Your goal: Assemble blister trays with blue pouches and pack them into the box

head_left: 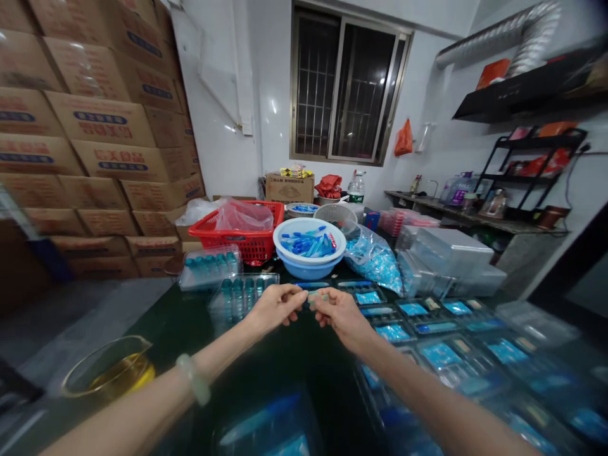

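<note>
Cardboard cartons [95,126] are stacking up the left wall. A glass bowl [109,370] holding yellow liquid is sitting by the left edge of the dark green worktable [304,361]. Across the table, clear trays of teal tubes [211,266], a red plastic basket [242,244] and a white bowl [285,233] of blue parts are sitting below a barred window [349,88]. A clear bag of blue parts [375,259] is slumping beside blister trays [437,354], which are covering the right side.

Left hand [278,307], pale bangle [192,379] on its wrist, is pinching a small blue plastic piece [317,299]. Right hand [342,316] is pinching it too, fingertips nearly meeting the left's. Exact part too small to tell.
</note>
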The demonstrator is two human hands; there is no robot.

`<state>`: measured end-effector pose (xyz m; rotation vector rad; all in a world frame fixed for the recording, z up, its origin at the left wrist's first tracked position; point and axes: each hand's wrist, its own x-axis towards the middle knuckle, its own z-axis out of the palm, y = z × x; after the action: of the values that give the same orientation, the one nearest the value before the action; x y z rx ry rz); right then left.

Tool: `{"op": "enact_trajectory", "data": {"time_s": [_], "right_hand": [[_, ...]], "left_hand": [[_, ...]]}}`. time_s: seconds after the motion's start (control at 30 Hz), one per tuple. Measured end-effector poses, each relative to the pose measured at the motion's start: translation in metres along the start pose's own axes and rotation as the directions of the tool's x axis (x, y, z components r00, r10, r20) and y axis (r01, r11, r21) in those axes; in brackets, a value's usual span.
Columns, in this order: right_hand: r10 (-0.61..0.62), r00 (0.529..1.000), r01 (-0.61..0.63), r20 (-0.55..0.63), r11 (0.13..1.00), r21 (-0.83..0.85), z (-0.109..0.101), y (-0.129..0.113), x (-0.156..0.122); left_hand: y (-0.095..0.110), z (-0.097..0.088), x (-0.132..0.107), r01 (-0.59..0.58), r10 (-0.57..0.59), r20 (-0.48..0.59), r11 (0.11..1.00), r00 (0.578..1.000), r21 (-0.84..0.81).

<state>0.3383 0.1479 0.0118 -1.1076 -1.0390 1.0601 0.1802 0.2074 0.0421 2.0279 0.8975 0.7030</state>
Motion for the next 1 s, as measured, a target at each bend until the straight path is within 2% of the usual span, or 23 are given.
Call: {"op": "enact_trajectory", "data": {"time_s": [0.1,0.23,0.33,0.47,0.63,0.73,0.9,1.0], "right_hand": [[0.029,0.997,-0.026,0.073,0.999,-0.032,0.02,0.007,-0.027],[0.057,0.994,-0.054,0.094,0.998,-0.042,0.035,0.015,-0.051],[0.079,0.991,-0.079,0.105,0.997,-0.001,0.039,0.019,-0.065],[0.128,0.973,-0.153,0.191,0.981,0.122,0.041,0.021,-0.082],[0.149,0.964,-0.195,0.221,0.96,0.202,0.039,0.021,-0.099],[0.122,0.974,-0.158,0.192,0.97,0.186,0.042,0.022,-0.106],[-0.016,0.996,0.012,0.086,0.999,0.045,0.048,0.026,-0.118],[-0.035,0.996,0.031,0.085,0.998,0.049,0.048,0.028,-0.125]], "left_hand": [[0.004,0.006,-0.04,0.016,-0.023,-0.058,0.994,0.998,-0.111],[0.006,0.011,-0.074,0.035,-0.062,-0.119,0.976,0.991,-0.217],[0.002,0.014,-0.09,0.052,-0.099,-0.151,0.957,0.984,-0.286],[-0.007,0.018,-0.108,0.083,-0.154,-0.167,0.925,0.974,-0.371],[-0.011,0.022,-0.128,0.096,-0.185,-0.201,0.918,0.962,-0.385],[-0.004,0.027,-0.138,0.091,-0.171,-0.199,0.928,0.965,-0.361],[0.006,0.035,-0.15,0.059,-0.129,-0.172,0.929,0.977,-0.366],[0.01,0.036,-0.157,0.049,-0.116,-0.154,0.924,0.981,-0.379]]}}
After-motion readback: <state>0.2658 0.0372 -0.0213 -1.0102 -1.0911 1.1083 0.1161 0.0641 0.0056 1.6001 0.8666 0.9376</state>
